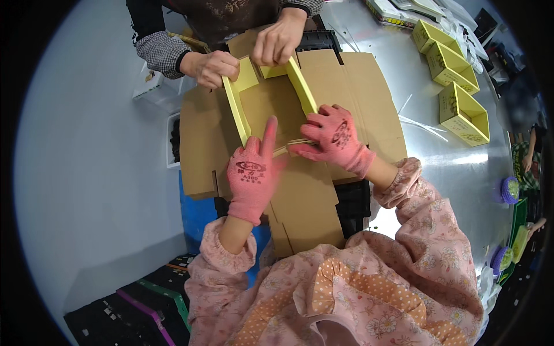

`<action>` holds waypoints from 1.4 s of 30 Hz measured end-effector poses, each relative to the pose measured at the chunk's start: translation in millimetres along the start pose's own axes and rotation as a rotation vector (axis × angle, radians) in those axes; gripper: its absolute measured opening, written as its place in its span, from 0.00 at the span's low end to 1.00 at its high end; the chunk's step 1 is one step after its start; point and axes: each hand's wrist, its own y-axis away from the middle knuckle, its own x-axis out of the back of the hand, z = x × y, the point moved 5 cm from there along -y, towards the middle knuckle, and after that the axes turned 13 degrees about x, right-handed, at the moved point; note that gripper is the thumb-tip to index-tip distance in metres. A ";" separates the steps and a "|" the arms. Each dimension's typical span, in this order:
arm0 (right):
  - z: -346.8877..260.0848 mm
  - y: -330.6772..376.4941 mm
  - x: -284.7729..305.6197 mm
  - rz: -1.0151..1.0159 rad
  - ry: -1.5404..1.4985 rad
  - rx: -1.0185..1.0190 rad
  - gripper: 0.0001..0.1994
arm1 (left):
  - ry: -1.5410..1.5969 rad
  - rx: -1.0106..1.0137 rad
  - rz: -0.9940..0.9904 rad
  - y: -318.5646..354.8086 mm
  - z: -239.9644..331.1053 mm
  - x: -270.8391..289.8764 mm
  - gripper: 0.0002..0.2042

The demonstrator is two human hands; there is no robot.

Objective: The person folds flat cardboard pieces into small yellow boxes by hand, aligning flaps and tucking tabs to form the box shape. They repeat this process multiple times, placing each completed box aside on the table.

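Head view: a yellow box blank (271, 95), partly folded, lies on a flat sheet of brown cardboard (300, 190) that covers the desk (421, 155). Its two long walls already stand up, while the near end looks unfinished, its flaps loose. The left hand (252, 173), in a pink glove, rests flat at the near end of the left wall, forefinger stretched out, gripping nothing that I can see. The right hand (334, 135) pinches the thin near flap with curled fingers. Across the sheet, a co-worker's bare hands (277, 41) press the far end wall into shape. Three finished yellow boxes (461, 112) stand well apart at the right (so, by my judgement, this one is roughly half formed).
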 end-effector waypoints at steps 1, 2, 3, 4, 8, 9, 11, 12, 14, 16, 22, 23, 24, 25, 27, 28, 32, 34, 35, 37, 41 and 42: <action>-4.9 -3.7 -2.0 -0.017 0.047 0.031 0.20 | -0.055 -0.016 -0.124 -0.6 -7.7 -6.4 0.42; -6.0 -4.7 -5.5 -0.087 0.025 0.025 0.18 | -0.021 -0.008 -0.129 -1.3 -9.3 -6.4 0.41; -6.5 -4.9 -8.5 -0.157 0.004 0.019 0.17 | 0.013 -0.002 -0.135 -2.0 -10.0 -6.7 0.40; -8.5 -7.3 -9.4 -0.225 -0.009 0.023 0.16 | 0.049 0.007 -0.127 -2.7 -11.3 -3.4 0.39; -10.0 12.2 10.7 0.025 -0.466 -0.116 0.24 | 0.099 0.085 0.022 -1.5 -12.0 -13.5 0.32; -11.7 29.6 14.3 0.095 -0.602 -0.181 0.28 | 0.106 0.098 0.036 1.0 -13.5 -15.4 0.31; -24.1 59.4 23.3 -0.008 -0.598 -0.057 0.33 | 0.096 0.116 0.068 1.5 -13.9 -12.3 0.30; -39.7 79.0 27.7 -0.183 -0.450 0.104 0.34 | 0.088 0.107 0.064 3.6 -10.9 -10.4 0.30; -69.1 114.0 16.5 -0.497 -0.210 0.457 0.35 | 0.066 0.117 0.062 6.6 -6.4 -6.6 0.30; -79.5 124.3 8.0 -0.527 -0.212 0.563 0.32 | 0.055 0.144 0.065 8.8 -0.6 -2.0 0.30; -47.0 66.4 31.6 0.002 -0.145 0.431 0.28 | 0.069 0.140 0.012 3.7 -13.9 -6.6 0.29; -36.5 49.9 33.0 0.069 -0.159 0.337 0.28 | 0.279 0.120 -0.003 1.6 -16.4 -6.6 0.28; -26.7 31.4 32.0 0.137 -0.174 0.244 0.29 | 0.489 0.098 -0.019 0.3 -24.0 -7.3 0.26; -14.4 16.3 31.5 0.203 -0.182 0.150 0.29 | 0.703 0.067 -0.035 -1.8 -33.3 -10.4 0.25; 7.7 14.5 -3.0 0.405 -0.551 -0.036 0.24 | 1.437 0.190 -0.368 -5.8 -52.2 -29.8 0.26; 11.4 18.7 -22.1 0.562 -0.719 -0.211 0.22 | 1.362 0.210 -0.263 -1.0 -50.7 -23.9 0.27; 0.2 8.2 -28.5 0.756 -0.881 -0.527 0.23 | 1.070 0.316 0.122 22.6 -27.2 -25.1 0.30; 1.9 13.5 -21.7 0.767 -0.572 -0.428 0.25 | 1.100 0.272 0.394 22.4 -11.5 -22.9 0.30; 0.2 8.4 -8.0 0.581 -0.268 -0.362 0.28 | 0.852 0.262 0.532 27.2 -8.2 -20.9 0.29; -3.2 -12.0 11.8 0.192 -0.185 -0.111 0.31 | 0.505 0.235 0.643 38.2 -2.2 -27.1 0.26; 7.0 -18.5 18.8 -0.308 -0.160 0.179 0.39 | 0.187 0.115 0.422 24.4 10.8 -3.2 0.23; 6.1 -20.4 14.3 -0.418 -0.162 0.242 0.41 | 0.186 0.067 0.348 24.1 8.3 -6.8 0.24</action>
